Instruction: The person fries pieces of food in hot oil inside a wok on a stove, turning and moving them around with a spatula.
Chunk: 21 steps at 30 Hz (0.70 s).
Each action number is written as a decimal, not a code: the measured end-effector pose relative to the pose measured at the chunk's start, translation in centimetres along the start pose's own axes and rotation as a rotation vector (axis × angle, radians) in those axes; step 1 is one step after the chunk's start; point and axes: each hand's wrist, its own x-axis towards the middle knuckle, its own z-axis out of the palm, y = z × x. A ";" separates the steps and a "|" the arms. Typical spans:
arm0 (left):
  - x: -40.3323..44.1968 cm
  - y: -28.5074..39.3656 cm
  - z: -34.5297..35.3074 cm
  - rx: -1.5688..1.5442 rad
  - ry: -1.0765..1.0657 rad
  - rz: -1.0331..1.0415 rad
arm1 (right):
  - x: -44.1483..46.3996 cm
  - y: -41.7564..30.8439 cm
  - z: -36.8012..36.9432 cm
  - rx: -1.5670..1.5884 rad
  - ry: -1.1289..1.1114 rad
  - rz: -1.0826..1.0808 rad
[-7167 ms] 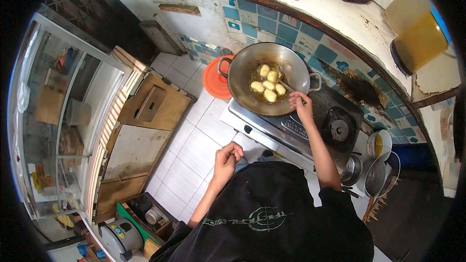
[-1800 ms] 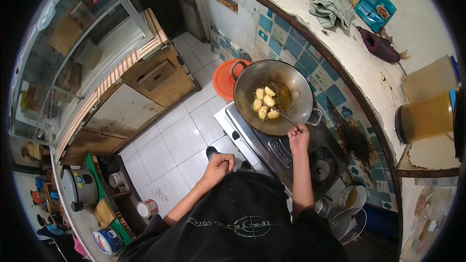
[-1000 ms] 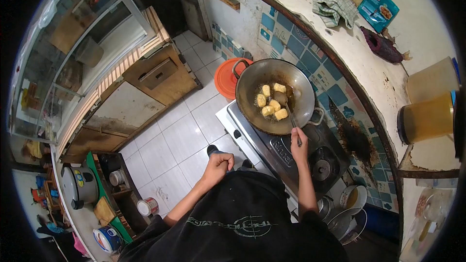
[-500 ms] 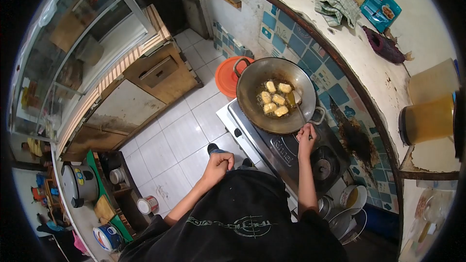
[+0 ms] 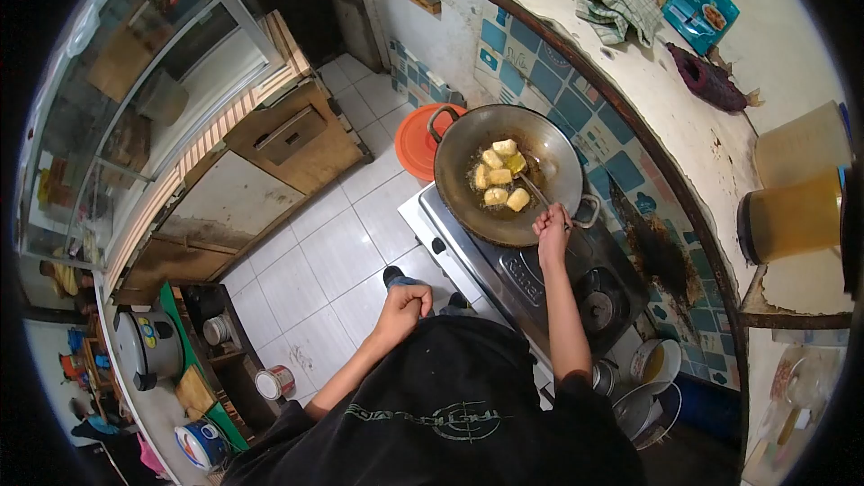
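My right hand (image 5: pixel 553 225) is closed round the handle of a metal spatula (image 5: pixel 533 187) at the lower right rim of the wok. The spatula's blade end is in the oil among several pale yellow fried pieces (image 5: pixel 500 176). Two loop handles stick out from the wok (image 5: pixel 459 209), which stands on the left burner of the gas stove (image 5: pixel 527 278). In front of my shirt, away from the stove, my left hand (image 5: pixel 407 304) is closed with its fingers curled; whether anything is inside cannot be seen.
An orange lid (image 5: pixel 415 146) lies behind the wok. Bowls (image 5: pixel 655 363) stand right of the stove. A ledge (image 5: pixel 693 139) above carries a checkered cloth (image 5: pixel 617 5), a teal packet (image 5: pixel 700 14) and a container of amber liquid (image 5: pixel 792 216). A wooden cabinet (image 5: pixel 236 200) is at left.
My right hand has moved slightly left and up, bringing the spatula blade from the right side of the oil in among the pieces, which have shifted. My left hand has stayed still lately.
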 end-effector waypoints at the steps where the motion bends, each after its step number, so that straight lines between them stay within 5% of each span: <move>1: 0.0 0.0 -0.1 0.001 0.001 -0.002 | 0.0 -0.1 0.2 0.018 -0.004 0.007; 10: -0.3 0.1 -0.3 -0.024 0.033 0.000 | -2.0 -1.4 0.1 -0.085 -0.070 -0.015; 21: -0.4 0.2 -0.4 -0.021 0.012 -0.021 | -3.3 -1.2 -1.5 -0.652 -0.204 -0.225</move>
